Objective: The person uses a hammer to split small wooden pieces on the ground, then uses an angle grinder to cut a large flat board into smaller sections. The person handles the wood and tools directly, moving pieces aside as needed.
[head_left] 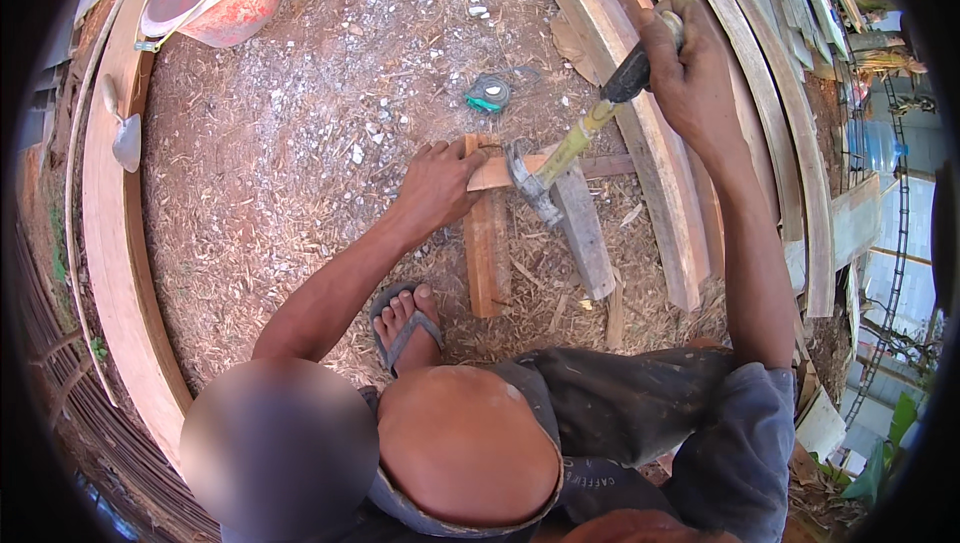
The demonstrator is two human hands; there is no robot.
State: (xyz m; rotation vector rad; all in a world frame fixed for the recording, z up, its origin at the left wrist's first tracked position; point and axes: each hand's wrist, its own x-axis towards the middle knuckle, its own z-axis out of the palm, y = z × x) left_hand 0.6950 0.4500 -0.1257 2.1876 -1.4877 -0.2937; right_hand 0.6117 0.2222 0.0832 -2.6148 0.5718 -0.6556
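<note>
My right hand [682, 71] is wrapped round the dark grip of a hammer [580, 135] with a yellow handle. The metal hammer head hangs over a thin wooden strip [490, 176], covering part of it. My left hand [437, 186] grips the strip's left end, fingers over it and thumb pressed along its edge. Under the strip lie two short wooden blocks: a reddish-brown block [487, 263] near my left fingers and a greyer block [583, 228] to its right. Whether the hammer head touches the strip I cannot tell.
A tape measure [487, 93] lies on the chip-strewn ground beyond my hands. Long beams [650, 173] are stacked to the right. On the left run a curved-looking plank [115, 233], a trowel [126, 141] on it, and a reddish bucket [225, 8]. My sandalled foot [408, 328] is close by.
</note>
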